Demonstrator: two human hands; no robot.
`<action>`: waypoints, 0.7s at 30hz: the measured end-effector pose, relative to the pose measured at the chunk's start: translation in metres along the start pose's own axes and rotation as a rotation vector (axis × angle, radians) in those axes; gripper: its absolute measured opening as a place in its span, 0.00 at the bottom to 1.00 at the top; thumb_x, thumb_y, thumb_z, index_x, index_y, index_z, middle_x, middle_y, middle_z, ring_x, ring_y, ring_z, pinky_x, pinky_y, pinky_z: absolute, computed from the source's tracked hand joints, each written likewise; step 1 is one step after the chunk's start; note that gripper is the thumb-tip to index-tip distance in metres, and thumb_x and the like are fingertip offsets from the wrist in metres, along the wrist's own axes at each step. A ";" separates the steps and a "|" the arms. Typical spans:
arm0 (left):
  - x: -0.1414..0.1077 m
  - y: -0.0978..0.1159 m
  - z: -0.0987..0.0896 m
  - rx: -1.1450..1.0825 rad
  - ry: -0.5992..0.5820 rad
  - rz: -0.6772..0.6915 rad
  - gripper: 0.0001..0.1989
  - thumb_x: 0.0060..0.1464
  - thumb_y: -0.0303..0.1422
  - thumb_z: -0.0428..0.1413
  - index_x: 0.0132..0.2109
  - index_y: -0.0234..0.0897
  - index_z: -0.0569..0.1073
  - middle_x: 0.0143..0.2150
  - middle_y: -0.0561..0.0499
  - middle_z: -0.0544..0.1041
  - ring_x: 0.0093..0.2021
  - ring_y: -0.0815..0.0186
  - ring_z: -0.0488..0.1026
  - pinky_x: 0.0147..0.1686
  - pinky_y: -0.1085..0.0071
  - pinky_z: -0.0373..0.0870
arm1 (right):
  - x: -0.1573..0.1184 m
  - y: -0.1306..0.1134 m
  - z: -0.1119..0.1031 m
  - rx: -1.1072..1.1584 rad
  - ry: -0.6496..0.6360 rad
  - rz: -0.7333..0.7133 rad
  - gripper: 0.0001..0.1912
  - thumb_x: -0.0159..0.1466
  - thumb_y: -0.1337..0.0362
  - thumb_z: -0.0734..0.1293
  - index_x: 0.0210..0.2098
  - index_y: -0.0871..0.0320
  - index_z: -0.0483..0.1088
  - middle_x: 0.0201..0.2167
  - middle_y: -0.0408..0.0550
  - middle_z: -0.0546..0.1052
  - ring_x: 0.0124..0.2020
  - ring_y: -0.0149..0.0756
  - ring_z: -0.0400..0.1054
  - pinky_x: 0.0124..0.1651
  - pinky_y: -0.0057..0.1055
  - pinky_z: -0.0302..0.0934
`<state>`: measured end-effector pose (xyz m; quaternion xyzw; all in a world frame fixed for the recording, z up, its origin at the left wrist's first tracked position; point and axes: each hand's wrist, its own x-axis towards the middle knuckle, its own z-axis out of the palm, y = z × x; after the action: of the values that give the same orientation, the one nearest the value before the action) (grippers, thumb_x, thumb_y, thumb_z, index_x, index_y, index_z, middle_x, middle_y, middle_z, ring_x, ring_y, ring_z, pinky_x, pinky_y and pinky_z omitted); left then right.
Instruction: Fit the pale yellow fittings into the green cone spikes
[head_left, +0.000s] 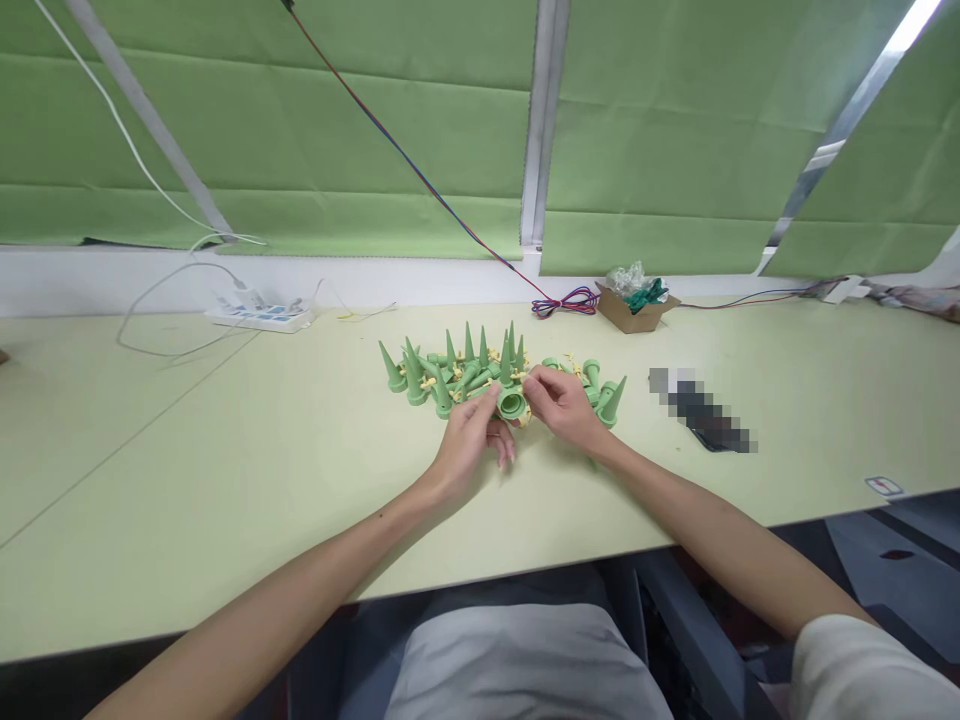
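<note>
Near the middle of the table my left hand (474,430) grips a green plastic watering spike (512,404), its round hollow end turned toward me. The thumb presses its side while the other fingers curl below. My right hand (559,402) is closed in a pinch at the right of that spike, by a small yellow fitting; whether the fingertips hold this fitting is hard to make out. Around both hands lie several more green spikes (413,375), some standing point up and some on their sides, with small yellow valve pieces among them.
At the back stands a small cardboard box (637,312) with clear plastic and green items, beside a coiled red-and-blue cable (566,303). A white power strip (262,316) lies back left. To the right is a blurred dark object (705,415). The table's front edge runs below my forearms.
</note>
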<state>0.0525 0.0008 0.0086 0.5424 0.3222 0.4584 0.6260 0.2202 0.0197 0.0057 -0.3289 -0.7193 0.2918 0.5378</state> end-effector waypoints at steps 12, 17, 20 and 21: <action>-0.003 0.002 -0.001 0.163 -0.011 0.089 0.19 0.60 0.48 0.57 0.32 0.38 0.65 0.17 0.56 0.68 0.16 0.68 0.68 0.15 0.73 0.63 | 0.001 0.002 -0.002 -0.070 -0.038 0.008 0.22 0.71 0.51 0.61 0.25 0.55 0.57 0.18 0.37 0.57 0.21 0.29 0.51 0.26 0.30 0.47; -0.004 0.001 0.001 0.278 0.030 0.158 0.16 0.59 0.47 0.58 0.36 0.38 0.69 0.18 0.58 0.67 0.13 0.71 0.65 0.14 0.73 0.62 | 0.002 0.000 -0.001 -0.170 -0.022 -0.014 0.25 0.71 0.51 0.59 0.21 0.55 0.53 0.17 0.37 0.55 0.21 0.28 0.49 0.26 0.31 0.46; -0.005 -0.001 0.003 0.346 0.085 0.240 0.13 0.59 0.44 0.59 0.36 0.38 0.70 0.25 0.56 0.69 0.15 0.73 0.66 0.14 0.75 0.60 | 0.002 -0.001 0.001 -0.188 -0.015 -0.011 0.25 0.71 0.52 0.58 0.21 0.55 0.52 0.17 0.37 0.54 0.20 0.28 0.48 0.26 0.31 0.46; -0.005 -0.002 0.003 0.370 0.101 0.272 0.13 0.60 0.42 0.59 0.37 0.37 0.70 0.29 0.54 0.70 0.16 0.74 0.67 0.14 0.75 0.61 | 0.003 0.000 0.001 -0.189 -0.011 -0.012 0.25 0.71 0.52 0.58 0.20 0.55 0.51 0.17 0.37 0.54 0.20 0.28 0.48 0.26 0.31 0.46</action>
<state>0.0536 -0.0053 0.0063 0.6626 0.3555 0.4984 0.4314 0.2183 0.0213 0.0072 -0.3726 -0.7484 0.2210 0.5022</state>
